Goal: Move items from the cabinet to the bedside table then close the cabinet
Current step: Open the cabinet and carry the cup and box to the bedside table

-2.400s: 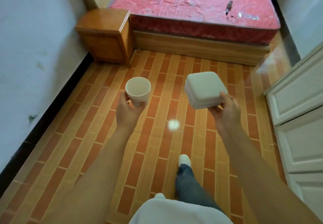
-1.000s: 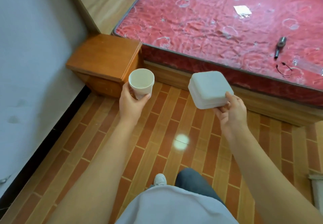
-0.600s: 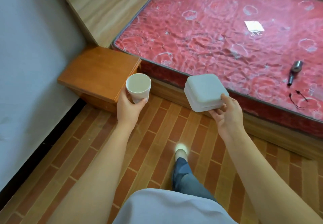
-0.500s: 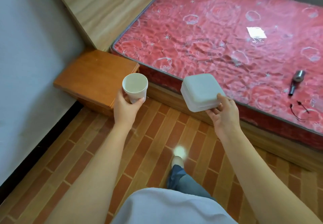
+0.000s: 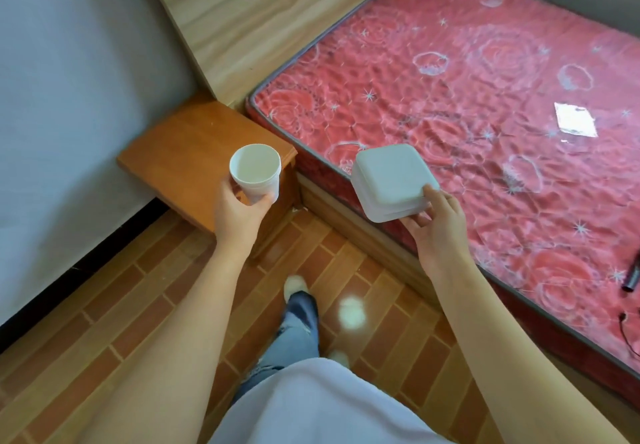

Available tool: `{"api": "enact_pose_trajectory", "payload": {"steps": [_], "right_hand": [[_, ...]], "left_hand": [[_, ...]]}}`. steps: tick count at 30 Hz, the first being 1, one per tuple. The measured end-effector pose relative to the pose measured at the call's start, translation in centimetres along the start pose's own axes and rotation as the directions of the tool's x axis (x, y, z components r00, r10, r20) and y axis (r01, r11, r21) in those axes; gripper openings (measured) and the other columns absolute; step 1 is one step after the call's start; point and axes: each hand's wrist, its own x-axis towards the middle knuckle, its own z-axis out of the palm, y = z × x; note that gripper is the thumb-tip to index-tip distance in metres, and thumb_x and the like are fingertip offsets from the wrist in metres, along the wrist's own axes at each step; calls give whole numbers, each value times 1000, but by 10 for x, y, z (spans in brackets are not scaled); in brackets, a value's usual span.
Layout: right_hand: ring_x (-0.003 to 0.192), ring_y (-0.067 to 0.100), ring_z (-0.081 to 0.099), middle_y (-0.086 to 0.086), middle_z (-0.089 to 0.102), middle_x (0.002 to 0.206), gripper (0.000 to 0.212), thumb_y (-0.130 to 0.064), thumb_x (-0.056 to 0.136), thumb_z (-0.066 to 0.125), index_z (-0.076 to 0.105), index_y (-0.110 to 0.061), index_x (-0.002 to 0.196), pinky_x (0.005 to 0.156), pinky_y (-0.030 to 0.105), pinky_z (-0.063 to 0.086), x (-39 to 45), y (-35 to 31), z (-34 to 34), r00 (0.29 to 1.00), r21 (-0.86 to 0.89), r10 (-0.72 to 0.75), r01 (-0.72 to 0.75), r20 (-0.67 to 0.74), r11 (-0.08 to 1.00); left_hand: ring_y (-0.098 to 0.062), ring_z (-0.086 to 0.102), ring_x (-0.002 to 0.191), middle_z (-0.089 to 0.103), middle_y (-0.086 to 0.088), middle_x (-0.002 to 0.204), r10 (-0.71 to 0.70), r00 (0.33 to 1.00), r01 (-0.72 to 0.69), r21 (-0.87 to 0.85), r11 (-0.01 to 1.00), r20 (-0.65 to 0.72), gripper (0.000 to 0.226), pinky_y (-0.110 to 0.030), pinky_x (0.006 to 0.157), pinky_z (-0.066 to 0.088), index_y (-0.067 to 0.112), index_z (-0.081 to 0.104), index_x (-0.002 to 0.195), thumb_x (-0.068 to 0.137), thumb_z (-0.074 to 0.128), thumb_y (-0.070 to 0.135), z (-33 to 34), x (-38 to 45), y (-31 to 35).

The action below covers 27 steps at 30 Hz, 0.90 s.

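We hold a white cup (image 5: 255, 172) upright in our left hand (image 5: 238, 214), fingers curled round its lower wall, its open mouth facing up; it hangs over the near right corner of the bedside table (image 5: 194, 156). Our right hand (image 5: 437, 222) grips a white square box (image 5: 393, 181) by its near corner, thumb on the lid and fingers under the base; the box is tilted and sits in the air to the right of the bedside table, over the edge of the red mattress (image 5: 467, 107). The bedside table stands against the grey wall (image 5: 69, 62), touching the bed's wooden headboard (image 5: 249, 14). Right of the table, on the mattress, lies a small white packet (image 5: 575, 119). Below the table, brick-patterned floor (image 5: 138, 291) shows our jeans leg (image 5: 298, 329).
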Motion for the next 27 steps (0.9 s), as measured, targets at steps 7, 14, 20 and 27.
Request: {"api": "enact_pose_trajectory", "payload": {"steps": [7,14,20,27], "right_hand": [[117,30,53,14,51,127,5,-16,90,54,49,-16,87,84,38,53,78,-8,83,999,-60,23,-21,36,998],[105,32,56,16,51,120,4,-17,90,54,51,-15,89,73,32,53,152,-13,195,995,-123,52,-40,90,992],[100,29,57,13,51,112,6,-15,91,52,49,-15,86,72,33,53,180,-5,274,978,-191,92,-56,188,980],[92,24,56,10,51,101,9,-13,90,53,47,-16,83,72,33,53,195,16,341,911,-299,187,-75,367,951]], "left_hand": [[-18,48,122,48,-4,135,-70,997,69,-31,997,-43,72,-34,98,45,19,35,137,77,74,27,7,95,2],[-19,48,121,48,-6,134,-139,986,132,-79,988,-92,72,-26,91,42,16,35,136,77,74,22,-10,203,0],[-13,49,115,51,-5,132,-158,961,140,-91,986,-229,72,-25,91,42,16,39,134,73,78,23,-39,253,0],[-11,50,107,50,9,113,-272,885,220,-177,959,-377,66,-27,87,42,19,44,127,72,79,23,-72,260,-15]]}}
